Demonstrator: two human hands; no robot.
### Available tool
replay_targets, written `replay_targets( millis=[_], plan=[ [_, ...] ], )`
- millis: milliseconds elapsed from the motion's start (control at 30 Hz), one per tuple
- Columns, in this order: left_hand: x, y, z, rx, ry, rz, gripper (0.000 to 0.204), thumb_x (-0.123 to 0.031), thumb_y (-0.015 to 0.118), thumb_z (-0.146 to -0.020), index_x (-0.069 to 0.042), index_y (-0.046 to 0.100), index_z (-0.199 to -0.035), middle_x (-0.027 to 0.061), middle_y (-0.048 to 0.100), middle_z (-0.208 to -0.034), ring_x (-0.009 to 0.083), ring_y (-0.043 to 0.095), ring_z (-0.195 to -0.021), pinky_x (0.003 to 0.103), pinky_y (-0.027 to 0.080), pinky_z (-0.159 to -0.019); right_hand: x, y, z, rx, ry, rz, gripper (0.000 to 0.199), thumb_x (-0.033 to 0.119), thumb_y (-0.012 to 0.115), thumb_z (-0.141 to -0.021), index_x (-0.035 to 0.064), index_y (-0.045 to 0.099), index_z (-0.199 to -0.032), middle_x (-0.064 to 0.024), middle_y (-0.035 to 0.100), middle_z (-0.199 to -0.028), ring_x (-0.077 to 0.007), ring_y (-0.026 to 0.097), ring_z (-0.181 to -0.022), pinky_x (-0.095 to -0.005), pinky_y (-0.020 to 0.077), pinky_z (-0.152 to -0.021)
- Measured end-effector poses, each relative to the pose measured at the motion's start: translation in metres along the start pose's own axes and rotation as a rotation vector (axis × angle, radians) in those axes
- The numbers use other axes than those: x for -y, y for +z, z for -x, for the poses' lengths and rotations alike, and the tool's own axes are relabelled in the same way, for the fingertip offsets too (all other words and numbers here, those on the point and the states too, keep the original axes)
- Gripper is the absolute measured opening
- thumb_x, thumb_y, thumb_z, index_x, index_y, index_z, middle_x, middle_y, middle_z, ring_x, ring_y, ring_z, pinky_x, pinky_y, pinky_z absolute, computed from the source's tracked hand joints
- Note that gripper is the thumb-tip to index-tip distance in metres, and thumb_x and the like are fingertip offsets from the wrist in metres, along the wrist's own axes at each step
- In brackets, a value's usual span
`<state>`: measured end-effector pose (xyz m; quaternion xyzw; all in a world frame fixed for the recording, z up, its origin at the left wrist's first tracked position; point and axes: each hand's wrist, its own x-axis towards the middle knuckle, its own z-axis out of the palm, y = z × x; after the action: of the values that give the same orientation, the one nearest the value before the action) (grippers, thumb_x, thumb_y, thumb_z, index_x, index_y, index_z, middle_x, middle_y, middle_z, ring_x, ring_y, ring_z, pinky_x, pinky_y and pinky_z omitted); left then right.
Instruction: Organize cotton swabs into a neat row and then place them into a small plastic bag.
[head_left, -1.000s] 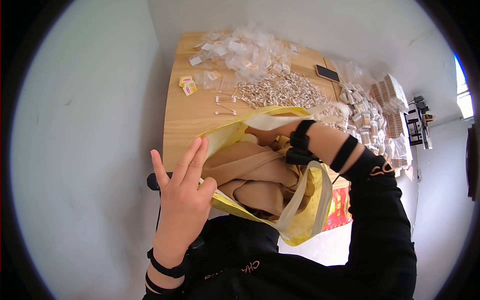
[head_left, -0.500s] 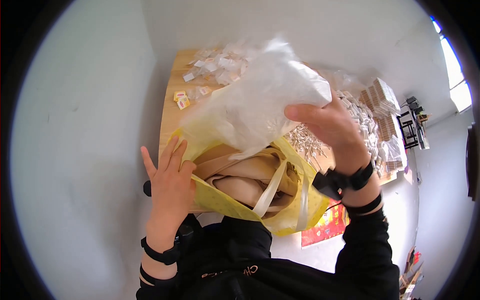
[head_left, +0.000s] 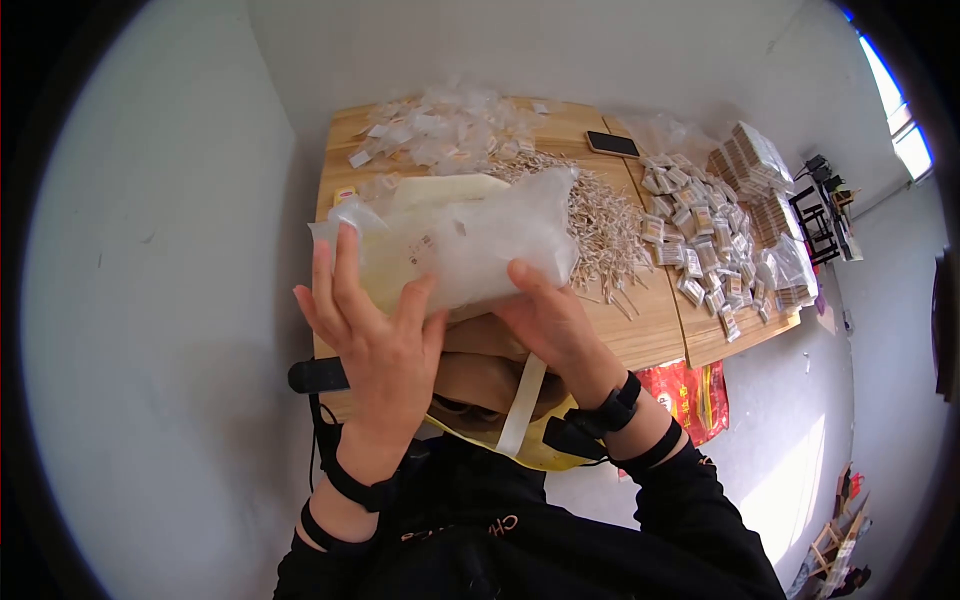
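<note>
Hands first: my left hand (head_left: 375, 335) and right hand (head_left: 550, 325) both grip a plastic bag (head_left: 465, 240), held up over the yellow tote (head_left: 520, 450) at the near edge of the table (head_left: 650, 335). Left fingers (head_left: 345, 265) are spread flat against the bag's left end, thumb under it; right fingers are curled beneath its lower right, thumb pressed on the front. I judge the bag light, soft and slippery, likely to sag and slide, so I'd hold it from below at both ends. Beyond it lie a heap of sticks (head_left: 600, 215), small packets (head_left: 700, 240) and a phone (head_left: 612, 144).
</note>
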<state>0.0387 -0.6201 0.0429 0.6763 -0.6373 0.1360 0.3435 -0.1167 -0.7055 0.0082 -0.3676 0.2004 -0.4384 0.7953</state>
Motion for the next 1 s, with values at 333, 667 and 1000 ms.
replay_targets(
  millis=[333,667,1000],
  plan=[
    [0.014,-0.044,0.021,-0.043,0.441,0.331,0.022,-0.004,0.072,-0.068,-0.011,0.068,-0.089,0.0137,0.060,-0.116,0.0278,0.060,-0.095,0.038,0.048,-0.081,0.038,-0.066,-0.015,0.208,0.184,-0.009,0.054,0.042,0.055,-0.092,0.0084,0.045,-0.133,-0.0125,0.050,-0.134,-0.0266,0.048,-0.123,-0.0442,0.0364,-0.105],
    [0.025,-0.050,0.025,0.013,0.485,0.255,0.036,-0.001,0.067,-0.068,-0.012,0.067,-0.102,0.0067,0.062,-0.099,0.0187,0.056,-0.072,0.029,0.045,-0.061,0.085,-0.039,-0.005,0.027,0.122,0.941,0.020,0.013,0.055,-0.091,0.0021,0.064,-0.105,-0.0077,0.063,-0.103,-0.0166,0.059,-0.099,-0.0273,0.0467,-0.084],
    [0.018,-0.034,0.016,-0.081,0.444,0.419,0.023,0.002,0.064,-0.065,-0.010,0.059,-0.084,0.0085,0.060,-0.097,0.0250,0.060,-0.079,0.036,0.046,-0.069,0.076,0.047,0.047,0.440,0.050,1.177,0.014,0.012,0.060,-0.086,0.0038,0.064,-0.097,-0.0104,0.061,-0.095,-0.0312,0.058,-0.095,-0.0362,0.0447,-0.084]
  ],
)
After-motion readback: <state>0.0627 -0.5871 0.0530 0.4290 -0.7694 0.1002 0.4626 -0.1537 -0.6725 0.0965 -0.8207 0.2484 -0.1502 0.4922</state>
